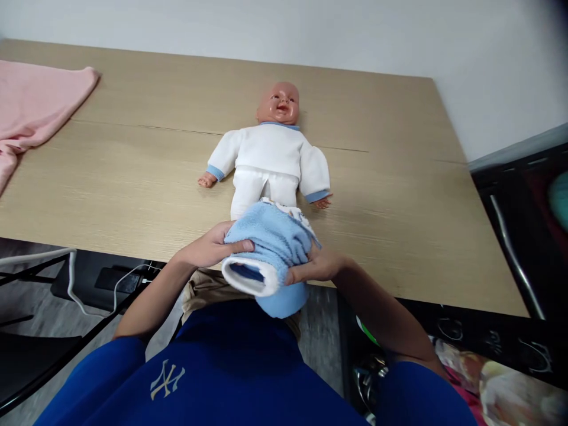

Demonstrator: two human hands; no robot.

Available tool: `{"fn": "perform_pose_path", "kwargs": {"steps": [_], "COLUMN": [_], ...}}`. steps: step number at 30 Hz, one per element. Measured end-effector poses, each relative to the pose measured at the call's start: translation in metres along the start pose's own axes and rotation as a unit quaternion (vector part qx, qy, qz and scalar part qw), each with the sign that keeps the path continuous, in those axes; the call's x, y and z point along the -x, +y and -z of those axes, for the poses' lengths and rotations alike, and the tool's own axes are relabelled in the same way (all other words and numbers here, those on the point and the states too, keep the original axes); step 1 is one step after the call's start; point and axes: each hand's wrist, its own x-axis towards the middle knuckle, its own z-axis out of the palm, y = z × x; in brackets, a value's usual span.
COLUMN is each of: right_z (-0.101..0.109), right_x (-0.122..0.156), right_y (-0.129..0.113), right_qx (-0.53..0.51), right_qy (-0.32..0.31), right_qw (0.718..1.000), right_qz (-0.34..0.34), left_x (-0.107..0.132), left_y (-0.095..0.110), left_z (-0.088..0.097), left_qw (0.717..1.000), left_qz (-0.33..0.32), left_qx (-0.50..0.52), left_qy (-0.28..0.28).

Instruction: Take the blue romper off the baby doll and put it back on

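Observation:
A baby doll [270, 151] lies on its back on the table, its head away from me. It wears a white top with blue cuffs and collar, and white covers its upper legs. Over its lower legs are light blue fleece baby pants [270, 231], bunched up, with a white-banded opening facing me and a patterned edge toward the doll. My left hand [217, 244] grips the left side of the pants, thumb on top. On the other side my right hand [317, 264] holds the fabric, thumb near the white band. The doll's feet are hidden.
A pink cloth [39, 106] lies at the table's left end. The wooden table [390, 219] meets a white wall at the back. Below the front edge at left are a white cable [71, 278] and a black chair [35, 361]. Dark furniture stands at right.

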Motion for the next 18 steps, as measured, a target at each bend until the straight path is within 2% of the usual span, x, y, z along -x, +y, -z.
{"fn": "perform_pose_path", "kwargs": {"steps": [3,5,7,9,12,14,18], "right_z": [0.003,0.004,-0.001,-0.011,-0.033,-0.043,-0.048], "right_x": [0.008,0.012,0.011,0.005,-0.005,-0.008,-0.008], "right_y": [0.004,0.003,-0.004,-0.015,-0.027,-0.025,-0.006], "right_qx": [-0.017,-0.028,-0.013,0.031,0.096,0.150,0.283], "right_qy": [0.057,0.061,0.060,0.076,0.173,0.241,0.300], "right_qw": [0.998,0.997,0.998,0.997,0.980,0.958,0.910], "right_qz": [-0.019,-0.032,-0.012,0.006,-0.025,-0.036,-0.031], "left_x": [0.008,0.016,0.024,0.031,0.038,0.041,0.046], "left_y": [-0.002,-0.002,0.002,0.010,0.019,0.018,0.004], "left_z": [0.000,-0.001,-0.006,-0.013,-0.024,-0.029,-0.032], "left_qw": [0.996,0.993,0.993,0.997,0.992,0.983,0.961], "left_qz": [0.034,0.012,-0.003,0.021,0.066,0.074,0.094], "left_qx": [0.077,0.111,0.116,0.075,-0.011,-0.043,-0.136], "left_qy": [0.026,0.024,0.009,0.020,0.104,0.159,0.223]}}
